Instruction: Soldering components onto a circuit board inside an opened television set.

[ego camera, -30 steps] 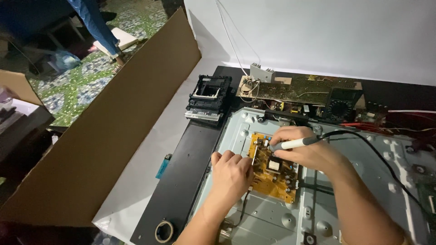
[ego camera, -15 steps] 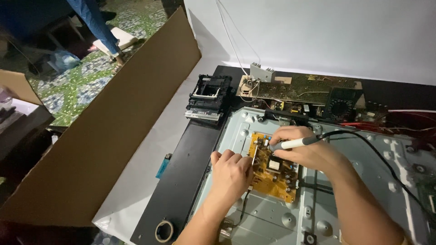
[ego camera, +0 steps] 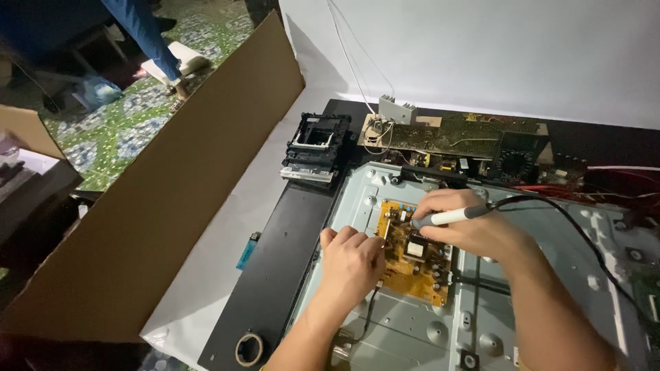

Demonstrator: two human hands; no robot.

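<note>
- the right hand (ego camera: 474,230) grasps a soldering iron (ego camera: 450,217) like a pen, tip angled down onto the yellow circuit board (ego camera: 412,257), which gives fine control over a small spot.
- the left hand (ego camera: 350,264) is curled, fingers pressed at the board's left edge, seemingly bracing it; whether it pinches anything i cannot tell.
- the board lies flat in a grey metal chassis (ego camera: 412,330), so it is backed from below.
- the iron's black cord (ego camera: 570,227) trails off to the right, clear of the work.
- a second, green board (ego camera: 474,137) and a black drive mechanism (ego camera: 313,148) sit at the far edge, set aside.
- a tape roll (ego camera: 249,349) and blue lighter (ego camera: 248,249) lie left on the tabletop (ego camera: 206,275).
</note>
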